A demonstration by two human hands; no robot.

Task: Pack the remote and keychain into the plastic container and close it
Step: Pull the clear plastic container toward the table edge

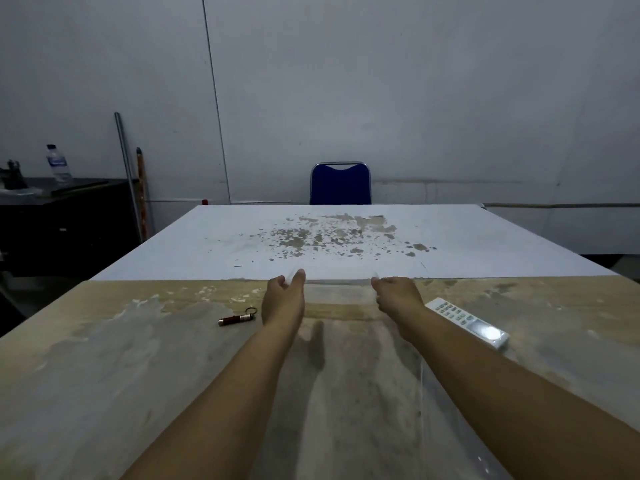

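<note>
A clear plastic container (339, 296) sits on the table between my two hands; it is nearly see-through and hard to make out. My left hand (284, 296) grips its left side, thumb up at the far rim. My right hand (398, 294) holds its right side. A white remote (467, 322) lies flat just right of my right wrist. The keychain (238, 319), a small dark red torch with a metal ring, lies left of my left wrist. Whether the container has a lid on it I cannot tell.
The table (138, 358) is worn wood near me and white with peeled patches farther off. A blue chair (340, 184) stands at the far edge. A dark cabinet (65, 220) with a water bottle (59, 164) is at the left. Clear plastic sheet (478, 452) lies at bottom right.
</note>
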